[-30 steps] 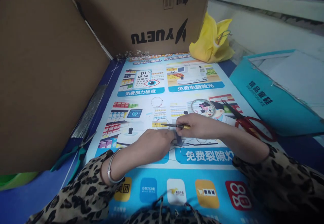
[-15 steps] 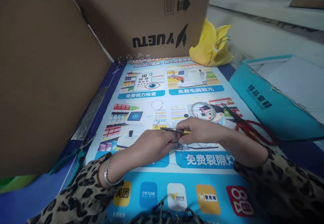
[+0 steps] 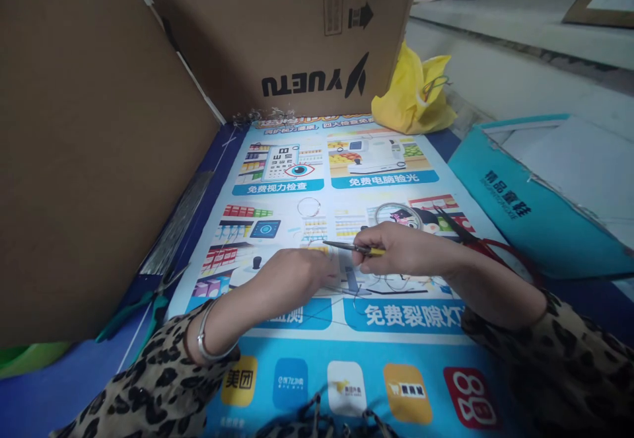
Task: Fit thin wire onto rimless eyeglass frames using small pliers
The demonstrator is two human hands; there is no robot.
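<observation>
My right hand (image 3: 391, 248) is closed around a slim pointed metal tool (image 3: 341, 246) with a yellow handle; its dark tip points left, above my left hand. Fingers bent and pinched together, my left hand (image 3: 302, 274) is low over the poster, and what it may hold is too fine to make out. Thin wire strands curve on the poster beneath and between the hands. A loose wire ring (image 3: 309, 207) lies beyond my left hand. Just past my right hand is a thicker coil of wire (image 3: 399, 216).
A printed poster (image 3: 277, 352) covers the table. Red-handled scissors (image 3: 510, 256) lie right, green-handled pliers (image 3: 157, 306) left beside a bundle of straight wires (image 3: 176, 226). Cardboard (image 3: 317, 35) walls the back and left. A yellow bag (image 3: 411, 98) and a teal box (image 3: 515, 187) stand right.
My right hand has moved a little to the right with the tool, away from my left hand, so a gap shows between them. My left hand has shifted slightly left.
</observation>
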